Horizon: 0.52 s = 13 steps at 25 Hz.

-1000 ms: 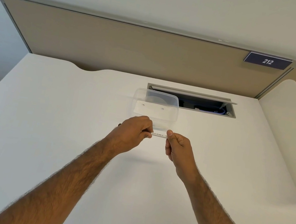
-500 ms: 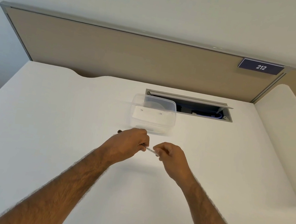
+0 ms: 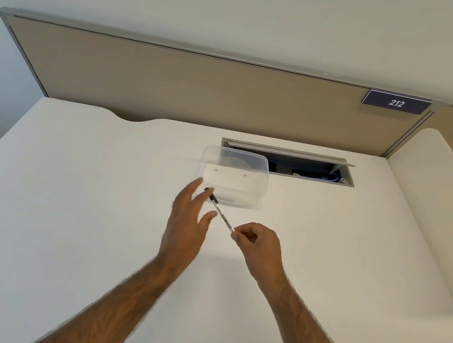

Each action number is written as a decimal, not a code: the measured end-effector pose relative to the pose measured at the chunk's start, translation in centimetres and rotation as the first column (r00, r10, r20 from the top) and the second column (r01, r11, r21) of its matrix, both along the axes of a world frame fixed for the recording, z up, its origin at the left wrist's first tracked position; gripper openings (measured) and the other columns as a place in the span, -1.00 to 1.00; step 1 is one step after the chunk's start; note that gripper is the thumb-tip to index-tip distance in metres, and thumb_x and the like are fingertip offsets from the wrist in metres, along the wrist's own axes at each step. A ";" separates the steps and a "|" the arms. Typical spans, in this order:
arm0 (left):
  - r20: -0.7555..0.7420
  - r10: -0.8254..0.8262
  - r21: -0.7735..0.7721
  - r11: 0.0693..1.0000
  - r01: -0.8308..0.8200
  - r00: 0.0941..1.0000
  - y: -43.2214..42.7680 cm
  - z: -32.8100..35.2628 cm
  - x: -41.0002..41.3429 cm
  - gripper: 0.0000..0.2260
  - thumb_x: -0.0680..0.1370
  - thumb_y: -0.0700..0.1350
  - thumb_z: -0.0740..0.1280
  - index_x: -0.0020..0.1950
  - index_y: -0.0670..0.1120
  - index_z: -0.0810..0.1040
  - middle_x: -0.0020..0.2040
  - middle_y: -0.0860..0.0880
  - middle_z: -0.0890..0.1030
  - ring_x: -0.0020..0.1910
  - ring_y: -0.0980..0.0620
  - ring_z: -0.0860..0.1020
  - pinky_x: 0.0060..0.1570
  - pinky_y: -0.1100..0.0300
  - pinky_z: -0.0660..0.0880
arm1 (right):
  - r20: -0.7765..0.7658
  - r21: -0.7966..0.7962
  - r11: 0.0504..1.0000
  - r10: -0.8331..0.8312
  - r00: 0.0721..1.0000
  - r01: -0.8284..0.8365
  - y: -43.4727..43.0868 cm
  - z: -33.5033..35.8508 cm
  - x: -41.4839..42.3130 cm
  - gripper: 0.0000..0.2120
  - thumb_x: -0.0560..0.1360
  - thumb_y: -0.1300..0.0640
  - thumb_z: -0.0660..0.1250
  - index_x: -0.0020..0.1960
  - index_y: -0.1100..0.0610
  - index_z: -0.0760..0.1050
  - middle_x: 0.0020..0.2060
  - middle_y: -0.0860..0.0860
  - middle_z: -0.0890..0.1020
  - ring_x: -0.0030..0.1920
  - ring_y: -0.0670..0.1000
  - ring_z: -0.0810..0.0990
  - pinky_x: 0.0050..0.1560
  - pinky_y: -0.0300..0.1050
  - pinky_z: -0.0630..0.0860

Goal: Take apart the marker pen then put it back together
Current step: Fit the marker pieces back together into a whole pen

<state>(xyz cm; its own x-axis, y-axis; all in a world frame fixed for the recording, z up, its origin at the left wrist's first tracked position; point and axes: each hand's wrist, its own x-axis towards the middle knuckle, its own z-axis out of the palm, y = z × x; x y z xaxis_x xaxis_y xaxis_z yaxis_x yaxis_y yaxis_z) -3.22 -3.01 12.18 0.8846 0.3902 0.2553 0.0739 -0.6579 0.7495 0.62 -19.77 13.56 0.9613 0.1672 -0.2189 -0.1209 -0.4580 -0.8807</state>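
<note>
A thin white marker pen (image 3: pixel 222 216) with a black end runs diagonally above the white desk (image 3: pixel 65 205), black end toward the far left. My right hand (image 3: pixel 258 246) pinches its near end between thumb and fingertips. My left hand (image 3: pixel 189 219) is spread open beside the pen, fingers straight, with the black end showing just past its fingertips. Whether the fingers touch the pen I cannot tell.
A clear plastic container (image 3: pixel 233 177) stands just behind the hands. Behind it is an open cable slot (image 3: pixel 308 169) in the desk. A beige partition (image 3: pixel 203 87) with a "212" sign (image 3: pixel 396 102) closes the back. A white divider (image 3: pixel 436 204) rises on the right.
My left hand has let go of the pen and opened its fingers. My right hand still holds the pen, now angled with its black end toward the container.
</note>
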 end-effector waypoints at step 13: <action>-0.392 -0.109 -0.799 0.533 -0.279 0.914 -1.2 -2.7 2.3 -0.85 0.54 -0.16 0.47 -0.03 -0.26 0.67 -0.12 -0.21 0.72 -0.25 -0.06 0.69 -0.20 0.12 0.67 | -0.029 -0.075 0.997 -0.021 0.999 0.019 1.8 -5.3 -1.2 -0.88 0.53 0.08 0.40 0.03 0.07 0.62 -0.15 -0.07 0.68 -0.24 -0.10 0.63 -0.28 -0.26 0.57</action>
<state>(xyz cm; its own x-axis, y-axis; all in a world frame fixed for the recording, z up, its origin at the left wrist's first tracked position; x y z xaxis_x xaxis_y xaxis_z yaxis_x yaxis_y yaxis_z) -0.94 -4.20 9.44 0.7750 0.3259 -0.5415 0.4728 0.2696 0.8389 -0.60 -18.01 8.26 0.9571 0.1303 -0.2588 -0.1564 -0.5195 -0.8400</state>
